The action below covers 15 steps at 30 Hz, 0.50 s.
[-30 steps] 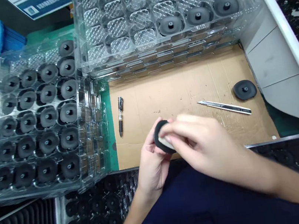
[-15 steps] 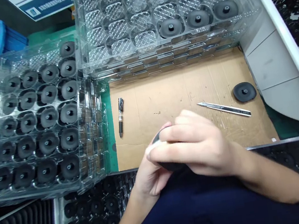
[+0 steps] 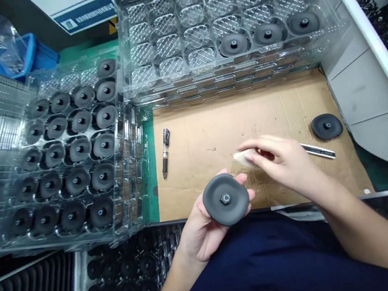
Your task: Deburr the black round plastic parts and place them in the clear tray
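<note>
A black, rounded disc-shaped part [image 3: 237,207] with a small raised hub faces up in my left hand [image 3: 207,231], its fingers wrapped around the edge from beneath. To the right of it, just above the cardboard [image 3: 192,131], my right hand [image 3: 284,161] pinches a crumpled whitish piece of cloth or paper [image 3: 242,157]. Partly hidden under that hand lies a craft knife [image 3: 320,151]. Another black disc part [image 3: 334,132] rests hub-up near the right side of the cardboard.
A clear tray [image 3: 199,59] at the back holds several black discs in its front row. At left, another clear tray [image 3: 121,146] is mostly filled with discs. A pen [image 3: 166,153] lies on the cardboard. The white bin [image 3: 359,57] at right contains small black pieces.
My hands have come apart. The right one moved right with the whitish piece, and the black disc now shows hub-up in the left. The camera view has shifted slightly.
</note>
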Each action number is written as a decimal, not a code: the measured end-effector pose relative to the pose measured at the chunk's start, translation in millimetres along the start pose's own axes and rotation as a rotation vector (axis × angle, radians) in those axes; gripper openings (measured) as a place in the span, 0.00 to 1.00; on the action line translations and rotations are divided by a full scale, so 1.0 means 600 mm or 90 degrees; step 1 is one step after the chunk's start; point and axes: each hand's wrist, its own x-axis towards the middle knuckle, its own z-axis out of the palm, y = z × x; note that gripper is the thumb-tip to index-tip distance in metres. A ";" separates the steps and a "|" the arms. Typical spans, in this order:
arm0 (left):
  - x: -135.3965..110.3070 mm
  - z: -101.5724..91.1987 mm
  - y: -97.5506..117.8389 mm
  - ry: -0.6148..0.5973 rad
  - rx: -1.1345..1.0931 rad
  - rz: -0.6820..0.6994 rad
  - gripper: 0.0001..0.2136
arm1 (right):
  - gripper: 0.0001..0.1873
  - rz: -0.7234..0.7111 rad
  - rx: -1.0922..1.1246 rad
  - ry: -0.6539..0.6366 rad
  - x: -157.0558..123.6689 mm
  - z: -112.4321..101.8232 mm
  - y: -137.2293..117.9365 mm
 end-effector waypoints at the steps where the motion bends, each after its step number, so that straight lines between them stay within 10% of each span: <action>1: -0.002 -0.001 0.001 -0.020 -0.007 0.000 0.23 | 0.10 0.041 -0.013 -0.022 -0.011 0.010 0.016; 8: -0.002 0.000 -0.001 -0.049 -0.028 -0.010 0.24 | 0.11 0.064 0.005 -0.106 -0.067 0.066 0.069; 12: -0.001 0.010 -0.003 -0.045 -0.009 -0.007 0.23 | 0.10 0.042 -0.035 0.063 -0.041 0.009 0.009; 15: 0.003 0.009 -0.010 0.018 0.023 0.006 0.22 | 0.13 -0.168 -0.035 0.096 -0.023 -0.019 -0.054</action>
